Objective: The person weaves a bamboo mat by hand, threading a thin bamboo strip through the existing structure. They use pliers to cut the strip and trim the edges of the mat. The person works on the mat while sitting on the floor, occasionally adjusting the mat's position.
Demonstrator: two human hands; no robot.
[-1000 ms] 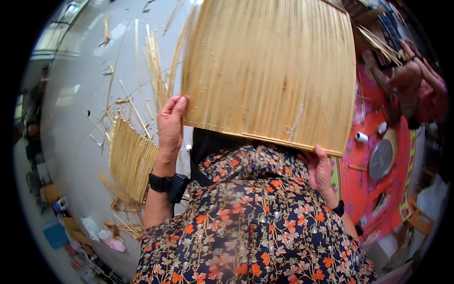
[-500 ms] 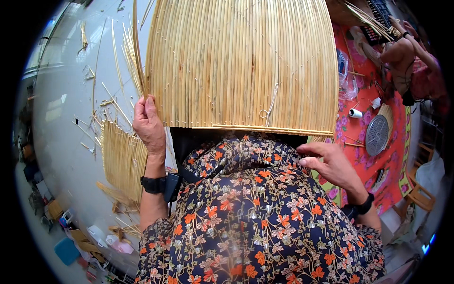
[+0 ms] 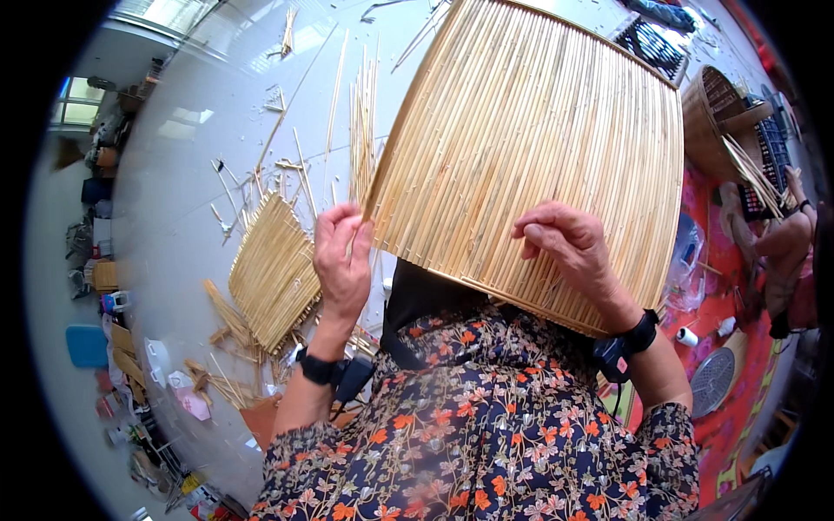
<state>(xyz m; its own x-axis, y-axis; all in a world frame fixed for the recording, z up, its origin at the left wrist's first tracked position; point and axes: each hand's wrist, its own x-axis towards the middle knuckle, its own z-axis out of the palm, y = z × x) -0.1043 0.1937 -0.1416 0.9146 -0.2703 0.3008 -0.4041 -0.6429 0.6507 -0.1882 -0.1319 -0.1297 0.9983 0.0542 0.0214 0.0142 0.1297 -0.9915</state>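
A large mat of pale reed stalks (image 3: 530, 130), laid side by side and joined with small stitches, slants up from my lap. At its near left corner my left hand (image 3: 342, 265) pinches the end of the dark edging strip (image 3: 401, 130). My right hand (image 3: 569, 245) is over the near part of the mat, with its fingers curled and thumb against them. Anything between those fingertips is too small to make out. A thin stick (image 3: 512, 302) runs along the mat's near edge.
A smaller reed mat (image 3: 274, 273) lies left among loose stalks (image 3: 363, 130). On the right are a woven basket (image 3: 717, 117), a thread spool (image 3: 687, 337), a grey perforated disc (image 3: 714, 382) on red floral cloth, and another person's bare limbs (image 3: 786, 239).
The view has turned, and the mat now slants to the right with its far edge showing. My right hand has come from beside my lap to over the mat. My left hand stays at the left edge.
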